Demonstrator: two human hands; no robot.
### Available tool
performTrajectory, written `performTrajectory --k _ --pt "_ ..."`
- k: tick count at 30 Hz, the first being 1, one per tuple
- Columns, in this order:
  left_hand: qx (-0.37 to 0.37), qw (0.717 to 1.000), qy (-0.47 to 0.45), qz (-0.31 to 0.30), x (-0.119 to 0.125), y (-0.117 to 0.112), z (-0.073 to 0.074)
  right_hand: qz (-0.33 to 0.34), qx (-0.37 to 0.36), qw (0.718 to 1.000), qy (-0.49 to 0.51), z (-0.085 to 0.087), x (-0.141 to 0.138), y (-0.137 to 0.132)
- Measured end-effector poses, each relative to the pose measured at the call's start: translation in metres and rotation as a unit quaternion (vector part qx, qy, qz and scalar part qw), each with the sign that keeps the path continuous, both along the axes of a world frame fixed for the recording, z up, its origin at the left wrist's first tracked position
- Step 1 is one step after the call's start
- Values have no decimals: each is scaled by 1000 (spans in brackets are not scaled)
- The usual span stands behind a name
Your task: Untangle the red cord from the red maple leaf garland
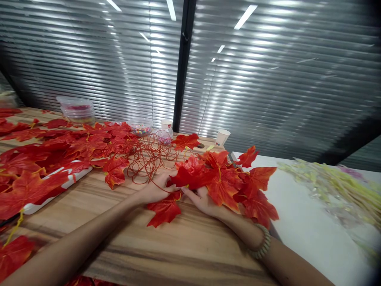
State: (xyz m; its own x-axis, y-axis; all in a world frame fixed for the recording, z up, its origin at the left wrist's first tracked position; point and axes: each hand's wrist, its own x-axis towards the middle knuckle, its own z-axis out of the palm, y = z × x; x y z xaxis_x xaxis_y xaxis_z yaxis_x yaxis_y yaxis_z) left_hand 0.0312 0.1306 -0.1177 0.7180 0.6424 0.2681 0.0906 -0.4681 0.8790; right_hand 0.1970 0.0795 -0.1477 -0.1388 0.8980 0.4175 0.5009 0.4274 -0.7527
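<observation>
Pinching red leaves [196, 178]: left hand [157, 188] and right hand [204, 201], fingers nearly closed | tangled red cord [148, 158] crowding left hand | paper cup [222, 137] near bench's [133, 246] far edge

The leaves [223, 188] at the right hand [205, 201] look like thin, faintly glossy cloth. Beyond the left hand [156, 190], the cord [145, 158] looks smooth; farther off, the tubs [77, 113] are clear, shiny plastic. Under both hands, the surface [193, 246] shows smooth wood grain. Beyond them, the cups [222, 137] look like matt paper, the blinds [268, 79] glossy metal.
</observation>
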Motion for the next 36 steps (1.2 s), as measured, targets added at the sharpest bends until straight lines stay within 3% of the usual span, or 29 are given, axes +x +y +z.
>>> performTrajectory --k 6,16,30,36 --pt "55 998 28 2 -2 0 2 16 -8 1000 -13 -3 2 1" --pt "75 997 5 -22 -1 1 8 10 16 1000 3 -4 1 1" --pt "39 999 29 -16 -1 3 4 23 -2 999 38 -12 -1 4" --pt "42 999 32 -8 -1 4 2 21 6 999 24 -8 -1 2"
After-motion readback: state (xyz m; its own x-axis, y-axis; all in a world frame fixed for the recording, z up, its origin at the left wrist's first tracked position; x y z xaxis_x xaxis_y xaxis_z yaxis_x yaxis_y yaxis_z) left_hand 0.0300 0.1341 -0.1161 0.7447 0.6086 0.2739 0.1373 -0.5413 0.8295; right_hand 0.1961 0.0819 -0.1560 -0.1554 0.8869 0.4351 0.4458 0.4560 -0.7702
